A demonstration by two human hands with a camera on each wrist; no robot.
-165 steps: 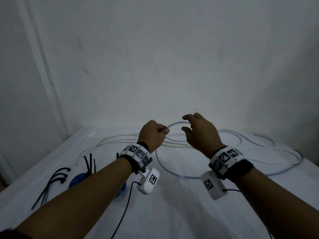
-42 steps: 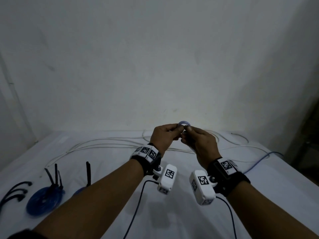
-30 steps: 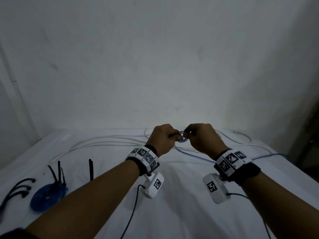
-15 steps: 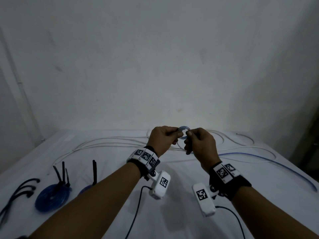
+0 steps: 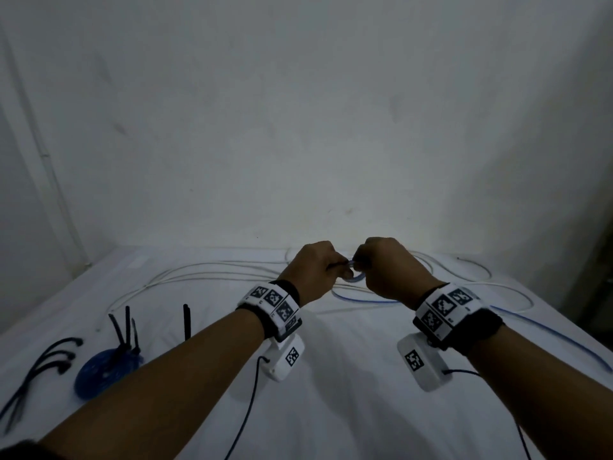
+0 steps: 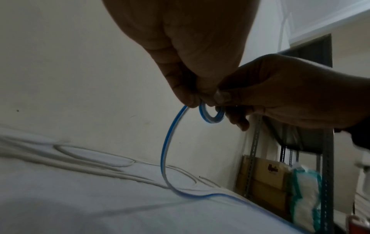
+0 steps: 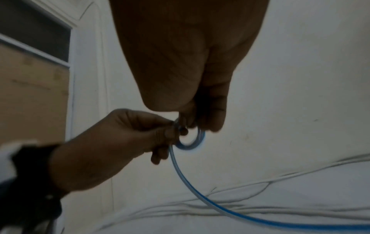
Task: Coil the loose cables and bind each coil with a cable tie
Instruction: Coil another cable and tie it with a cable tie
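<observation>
A thin blue-and-white cable (image 6: 165, 150) rises from the white table (image 5: 331, 393) into a small tight coil (image 6: 210, 117). Both hands hold this coil above the table's middle. My left hand (image 5: 336, 267) pinches the coil's left side with fingertips (image 6: 188, 98) and thumb. My right hand (image 5: 361, 264) pinches its right side, knuckles up. In the right wrist view the coil (image 7: 191, 143) hangs below my right hand's fingers (image 7: 212, 120), and the cable's tail (image 7: 202, 199) runs off to the right. Fingers hide the top of the coil.
Loose white cables (image 5: 212, 271) lie across the back of the table. At the left are a bound blue coil (image 5: 99, 370) with black ties sticking up and a bunch of black cable ties (image 5: 43, 363). A metal shelf with cardboard boxes (image 6: 264, 177) stands past the right edge.
The wide loop held seconds ago is now a small tight coil. In the last half second my right hand turned knuckles up and the coil sank slightly between both hands.
</observation>
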